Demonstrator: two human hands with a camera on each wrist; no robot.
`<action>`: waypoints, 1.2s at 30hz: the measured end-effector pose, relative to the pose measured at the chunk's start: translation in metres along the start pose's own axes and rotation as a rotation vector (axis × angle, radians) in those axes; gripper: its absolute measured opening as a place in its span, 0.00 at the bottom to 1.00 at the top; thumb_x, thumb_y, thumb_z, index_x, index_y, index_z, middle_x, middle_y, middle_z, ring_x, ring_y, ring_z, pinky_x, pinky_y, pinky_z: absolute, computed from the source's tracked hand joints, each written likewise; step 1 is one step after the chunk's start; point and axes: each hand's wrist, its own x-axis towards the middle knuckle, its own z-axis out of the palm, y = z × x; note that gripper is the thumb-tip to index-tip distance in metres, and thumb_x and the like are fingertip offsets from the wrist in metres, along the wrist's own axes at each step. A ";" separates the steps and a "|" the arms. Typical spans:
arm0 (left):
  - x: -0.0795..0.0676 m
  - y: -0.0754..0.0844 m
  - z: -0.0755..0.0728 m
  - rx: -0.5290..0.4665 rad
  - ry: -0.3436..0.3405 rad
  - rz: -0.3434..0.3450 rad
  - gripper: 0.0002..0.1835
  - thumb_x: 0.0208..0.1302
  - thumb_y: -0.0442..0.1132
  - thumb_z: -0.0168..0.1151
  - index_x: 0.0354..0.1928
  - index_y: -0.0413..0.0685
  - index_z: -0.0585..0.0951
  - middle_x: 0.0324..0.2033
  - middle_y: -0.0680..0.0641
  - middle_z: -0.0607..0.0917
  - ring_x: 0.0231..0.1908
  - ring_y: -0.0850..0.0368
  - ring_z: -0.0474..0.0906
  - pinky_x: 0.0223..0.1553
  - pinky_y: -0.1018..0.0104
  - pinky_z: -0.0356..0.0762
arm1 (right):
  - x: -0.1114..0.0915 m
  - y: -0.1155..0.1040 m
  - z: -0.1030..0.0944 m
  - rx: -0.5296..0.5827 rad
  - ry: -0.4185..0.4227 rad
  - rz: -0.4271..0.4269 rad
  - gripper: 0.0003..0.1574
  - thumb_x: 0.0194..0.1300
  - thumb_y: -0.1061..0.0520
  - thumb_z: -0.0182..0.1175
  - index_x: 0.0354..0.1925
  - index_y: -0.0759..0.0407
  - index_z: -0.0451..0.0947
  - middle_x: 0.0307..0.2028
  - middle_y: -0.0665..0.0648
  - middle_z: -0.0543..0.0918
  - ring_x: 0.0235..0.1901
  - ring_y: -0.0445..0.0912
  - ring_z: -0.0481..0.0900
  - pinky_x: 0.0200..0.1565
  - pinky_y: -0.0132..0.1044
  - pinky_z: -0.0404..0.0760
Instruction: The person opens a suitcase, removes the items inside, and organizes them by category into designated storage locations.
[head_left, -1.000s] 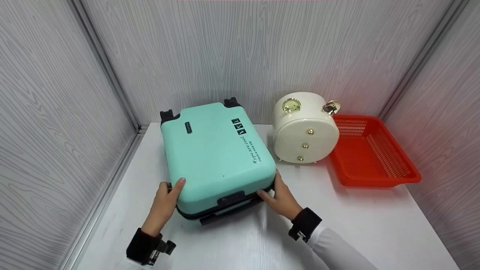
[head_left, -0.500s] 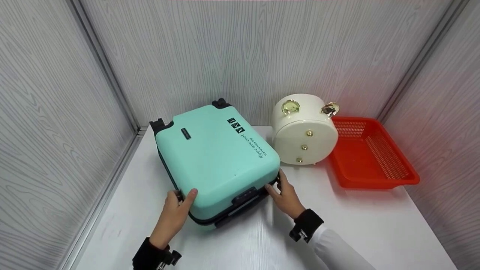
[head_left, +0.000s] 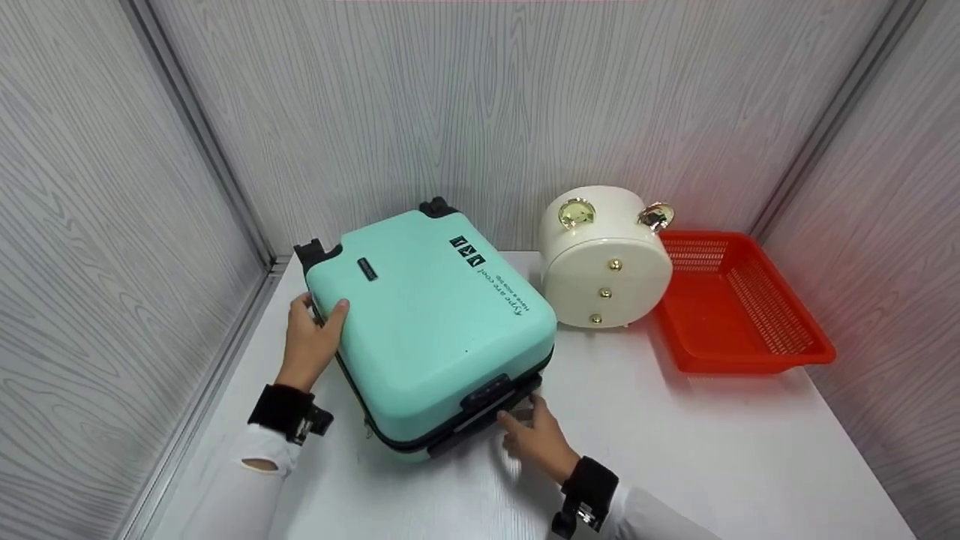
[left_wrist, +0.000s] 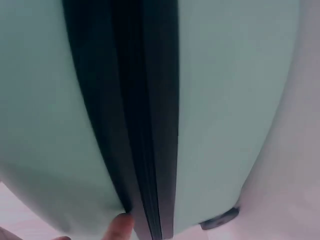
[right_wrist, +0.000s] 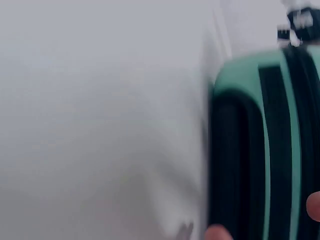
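A mint-green hard-shell suitcase [head_left: 427, 315] lies flat and turned at an angle on the white table, its wheels to the back and its black front handle toward me. My left hand [head_left: 307, 345] rests on the suitcase's left side near the back, thumb over the top shell. In the left wrist view a fingertip [left_wrist: 120, 227] touches beside the black zip band [left_wrist: 145, 150]. Close to the front handle [right_wrist: 235, 165], my right hand [head_left: 540, 442] has its thumb and fingers spread apart. The undersides of the fingers on both hands are partly hidden.
A cream round case [head_left: 607, 285] with gold ears and gold studs stands right of the suitcase. Beyond it sits a red plastic basket [head_left: 727, 360]. Pale wood-grain panels [head_left: 480, 97] wall the table at the back and both sides.
The suitcase has rotated, its front end swinging right and its wheels moving left. My left hand has slid back along its side; my right hand has moved from the front right corner toward the handle.
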 end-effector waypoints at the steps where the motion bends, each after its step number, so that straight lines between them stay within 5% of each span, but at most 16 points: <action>1: 0.007 0.001 -0.003 0.012 0.006 0.009 0.50 0.82 0.59 0.53 0.86 0.34 0.43 0.85 0.29 0.48 0.81 0.30 0.56 0.78 0.37 0.63 | -0.001 0.001 0.005 0.036 -0.041 0.014 0.52 0.79 0.50 0.63 0.78 0.80 0.48 0.60 0.77 0.80 0.42 0.55 0.90 0.43 0.48 0.91; 7: 0.040 0.005 -0.020 0.046 -0.045 0.065 0.56 0.80 0.62 0.56 0.87 0.37 0.37 0.87 0.31 0.43 0.85 0.33 0.46 0.83 0.37 0.53 | 0.002 0.004 0.026 0.196 -0.198 0.056 0.24 0.85 0.52 0.54 0.60 0.74 0.71 0.44 0.73 0.90 0.37 0.49 0.92 0.43 0.44 0.92; 13: 0.058 0.004 -0.032 0.055 -0.087 0.056 0.59 0.77 0.61 0.62 0.88 0.40 0.36 0.87 0.32 0.39 0.86 0.33 0.40 0.83 0.36 0.52 | 0.005 0.002 0.036 0.360 -0.291 0.085 0.25 0.87 0.55 0.50 0.67 0.76 0.70 0.45 0.76 0.90 0.37 0.49 0.94 0.44 0.44 0.92; 17: 0.060 0.000 -0.034 0.061 -0.062 0.050 0.59 0.75 0.59 0.66 0.88 0.38 0.40 0.86 0.29 0.42 0.85 0.31 0.44 0.81 0.37 0.57 | 0.005 0.000 0.037 0.404 -0.315 0.104 0.26 0.86 0.58 0.50 0.70 0.77 0.68 0.40 0.68 0.92 0.36 0.45 0.93 0.45 0.38 0.91; 22: 0.053 -0.003 -0.037 0.072 -0.038 0.046 0.59 0.72 0.58 0.70 0.86 0.34 0.45 0.83 0.27 0.46 0.82 0.30 0.51 0.80 0.38 0.61 | 0.009 -0.002 0.027 0.360 -0.346 0.154 0.23 0.86 0.59 0.50 0.66 0.75 0.71 0.35 0.56 0.90 0.33 0.43 0.90 0.42 0.34 0.89; 28: 0.030 -0.005 -0.042 0.097 0.000 0.014 0.63 0.69 0.64 0.71 0.85 0.35 0.44 0.82 0.27 0.45 0.81 0.29 0.51 0.80 0.37 0.60 | 0.020 -0.003 0.010 0.311 -0.378 0.177 0.20 0.84 0.60 0.50 0.65 0.72 0.70 0.33 0.58 0.89 0.31 0.44 0.90 0.40 0.37 0.90; 36: -0.012 -0.005 -0.038 0.087 0.178 -0.051 0.64 0.65 0.67 0.73 0.83 0.33 0.49 0.79 0.28 0.52 0.75 0.33 0.59 0.77 0.40 0.62 | 0.038 -0.008 -0.015 0.245 -0.373 0.164 0.13 0.83 0.62 0.50 0.54 0.70 0.75 0.30 0.59 0.89 0.27 0.43 0.90 0.38 0.36 0.90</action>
